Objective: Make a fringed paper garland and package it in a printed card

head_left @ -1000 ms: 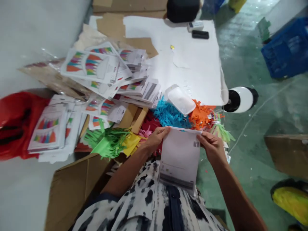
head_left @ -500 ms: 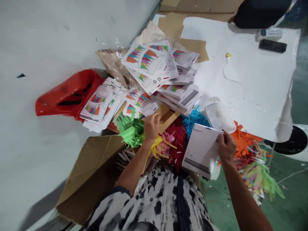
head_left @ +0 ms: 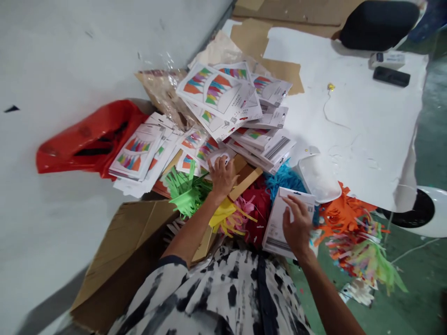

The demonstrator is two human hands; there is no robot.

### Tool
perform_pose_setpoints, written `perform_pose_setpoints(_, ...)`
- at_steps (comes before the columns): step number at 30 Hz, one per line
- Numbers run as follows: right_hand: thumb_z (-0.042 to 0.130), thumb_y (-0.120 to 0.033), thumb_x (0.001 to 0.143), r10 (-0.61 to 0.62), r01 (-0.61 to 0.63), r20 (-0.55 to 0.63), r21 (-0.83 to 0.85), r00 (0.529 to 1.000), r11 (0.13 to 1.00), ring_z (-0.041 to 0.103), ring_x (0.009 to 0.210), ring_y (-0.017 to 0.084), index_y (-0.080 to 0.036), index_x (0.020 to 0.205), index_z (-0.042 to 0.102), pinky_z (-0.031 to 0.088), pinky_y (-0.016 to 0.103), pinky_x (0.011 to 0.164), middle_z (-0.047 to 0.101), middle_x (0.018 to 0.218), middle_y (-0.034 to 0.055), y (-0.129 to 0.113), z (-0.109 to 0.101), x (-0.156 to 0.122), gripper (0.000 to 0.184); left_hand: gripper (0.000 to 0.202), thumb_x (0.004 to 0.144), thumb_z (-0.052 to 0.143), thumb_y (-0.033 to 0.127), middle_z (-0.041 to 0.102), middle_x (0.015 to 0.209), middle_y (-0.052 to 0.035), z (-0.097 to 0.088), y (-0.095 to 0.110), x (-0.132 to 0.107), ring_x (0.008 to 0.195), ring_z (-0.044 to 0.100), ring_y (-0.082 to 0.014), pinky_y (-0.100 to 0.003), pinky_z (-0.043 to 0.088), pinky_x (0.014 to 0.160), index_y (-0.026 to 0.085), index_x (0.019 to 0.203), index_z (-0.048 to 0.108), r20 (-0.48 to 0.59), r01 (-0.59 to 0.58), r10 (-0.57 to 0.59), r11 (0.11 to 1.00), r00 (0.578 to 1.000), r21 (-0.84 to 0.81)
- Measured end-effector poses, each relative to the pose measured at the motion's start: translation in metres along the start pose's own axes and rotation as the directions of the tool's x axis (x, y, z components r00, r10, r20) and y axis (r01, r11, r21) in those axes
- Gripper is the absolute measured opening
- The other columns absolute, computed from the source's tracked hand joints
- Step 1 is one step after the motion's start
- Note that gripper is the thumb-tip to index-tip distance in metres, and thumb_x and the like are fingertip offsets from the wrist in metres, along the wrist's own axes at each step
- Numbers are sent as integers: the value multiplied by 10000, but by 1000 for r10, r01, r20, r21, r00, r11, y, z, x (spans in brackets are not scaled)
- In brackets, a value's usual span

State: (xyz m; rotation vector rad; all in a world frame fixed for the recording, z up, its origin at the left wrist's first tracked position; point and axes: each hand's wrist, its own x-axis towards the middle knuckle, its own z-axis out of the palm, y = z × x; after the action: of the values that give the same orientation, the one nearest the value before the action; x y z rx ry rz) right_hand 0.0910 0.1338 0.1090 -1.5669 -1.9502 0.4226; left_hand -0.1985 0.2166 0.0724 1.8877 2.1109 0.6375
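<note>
My right hand (head_left: 296,226) lies with fingers spread on a white printed card packet (head_left: 279,218) that rests over the red and blue paper fringe in front of me. My left hand (head_left: 221,176) reaches forward to a small white card (head_left: 218,158) at the near edge of a heap of packets printed with coloured bunting (head_left: 223,100); its fingers curl onto that card. Green fringe (head_left: 185,190) and yellow fringe (head_left: 223,214) lie beside my left wrist.
A red plastic bag (head_left: 87,139) lies left by the wall. A flattened cardboard box (head_left: 129,246) sits near left. A white plastic tray (head_left: 319,177), orange fringe (head_left: 344,211), a big white sheet (head_left: 352,111) with a black phone (head_left: 390,76) lie right.
Both hands held the white packet in front of me; my left hand let go and reached to the heap. My right hand laid the packet down on the fringe and now rests flat on it.
</note>
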Motion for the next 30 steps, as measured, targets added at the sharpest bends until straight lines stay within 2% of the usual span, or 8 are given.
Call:
perform_pose_setpoints(5,506,-79,980,-234,249,250,-27,939,968,466,1512,328,-306,1503,603,448,548,1199,488,1659,110,-40,57,46,578,236,1018,571,357,718,1201,-146,-17,2,-9,1275,579,-322,-508,366,1209,227,1022,768,-22,99,-113,937,993,-334)
perform_pose_setpoints(9,541,-88,983,-322,361,414,-19,852,932,526,1443,284,-303,1302,729,388,548,1232,694,1450,51,-50,80,90,427,271,1022,560,408,754,1058,-101,-35,1,-33,1072,674,-258,-402,513,1030,221,987,753,-40,119,-153,887,987,-446)
perform_pose_setpoints(15,511,-200,1057,-312,331,330,-1,891,944,660,1243,280,-246,1232,763,429,482,1159,790,1259,83,-56,17,99,310,451,1060,449,569,718,1280,-124,-62,-20,-62,1169,685,-239,-353,565,960,216,1233,670,-161,214,-394,747,905,-629)
perform_pose_setpoints(19,518,-367,1081,-130,87,134,289,982,954,724,1090,268,-236,1227,754,513,435,1041,803,1184,98,-63,-44,89,306,537,1024,472,658,604,1520,-107,-75,-22,-50,1414,579,-250,-389,536,1089,282,1379,618,-66,185,-445,496,893,-848)
perform_pose_setpoints(23,644,-548,991,192,-235,140,687,971,687,743,986,255,-242,1120,741,595,377,849,803,1077,74,-60,-79,75,346,757,949,446,828,624,1522,-144,-86,23,-19,1475,539,-304,-473,520,1134,248,1388,655,263,277,-148,82,953,-957)
perform_pose_setpoints(25,704,-564,938,294,-305,162,782,942,544,745,918,245,-244,1064,735,599,361,782,798,981,57,-56,-90,65,345,895,900,403,911,668,1462,-175,-91,60,-6,1432,581,-342,-494,536,1110,199,1360,689,414,419,89,-40,906,-907)
perform_pose_setpoints(28,799,-547,847,427,-309,116,855,897,417,730,831,221,-238,918,715,595,348,739,779,897,41,-47,-106,48,328,914,839,498,933,721,1384,-170,-96,119,4,1366,638,-358,-484,561,1071,191,1324,722,511,557,329,-58,794,-828)
perform_pose_setpoints(30,858,-531,783,509,-263,40,889,860,375,704,763,192,-230,756,647,591,338,726,761,857,25,-40,-118,35,368,785,813,700,802,739,1364,-141,-96,151,7,1328,667,-343,-457,574,1048,221,1341,715,490,532,380,-7,785,-847)
